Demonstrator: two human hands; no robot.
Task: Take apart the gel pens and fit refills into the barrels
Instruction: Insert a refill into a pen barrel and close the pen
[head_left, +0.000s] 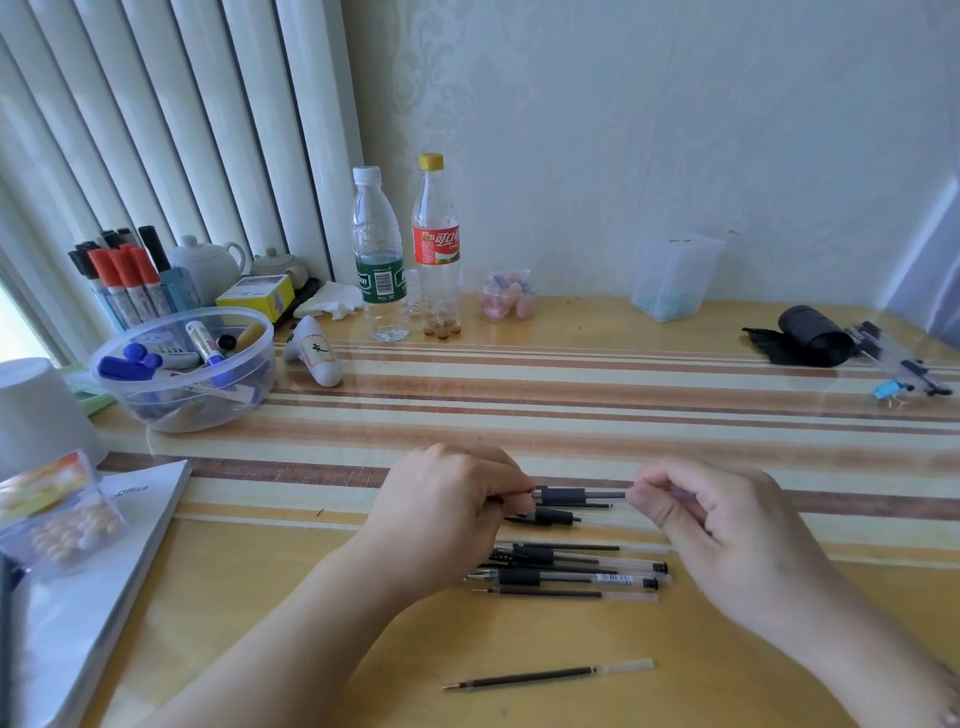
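Both bare forearms reach in from the near edge, left hand (447, 499) curled knuckles-up with fingers pinched together, right hand (711, 514) likewise pinched at thumb and forefinger, fingertips facing each other, hands apart

The tip end of the gel pen (579, 494) is buried in the left hand (447, 512), and its far end disappears behind the right hand (714, 525) fingertips, so what each grips is unclear. Below the wrists, the pile of pens (569, 571) overlaps too tightly to count. At the table's (571, 395) right edge, a clear bundle (901, 366), possibly more pens, is blurred. A white tub (39, 410) is cut off at the left.
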